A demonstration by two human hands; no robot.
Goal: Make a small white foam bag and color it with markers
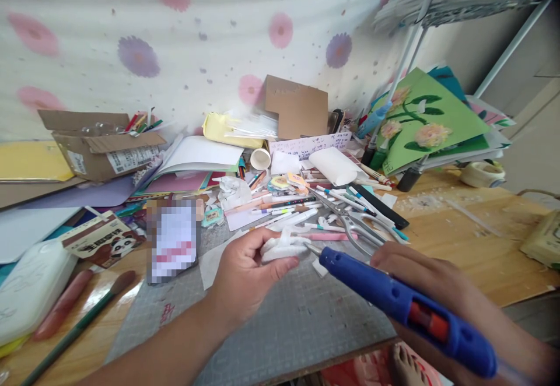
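Between the thumb and fingers of my left hand (pixel 249 269) is a small white piece (pixel 286 249), soft-looking and layered; its exact kind I cannot make out. My right hand (pixel 433 292) grips a blue hot glue gun (pixel 385 292) from behind, its fingers partly hidden by the body of the tool. The metal nozzle points left and meets or nearly meets the right end of the white piece. Just beyond the two hands, a pair of metal scissors (pixel 345 223) lies among pens and markers.
A grey cutting mat (pixel 280 339) covers the wooden table (pixel 441 240) below my hands. On the left lie a blurred-out phone-like object (pixel 174 243), a brush (pixel 83 327) and a white case (pixel 37 287). Behind stand a cardboard box (pixel 105 147), paper stacks and a green flower picture (pixel 431 120).
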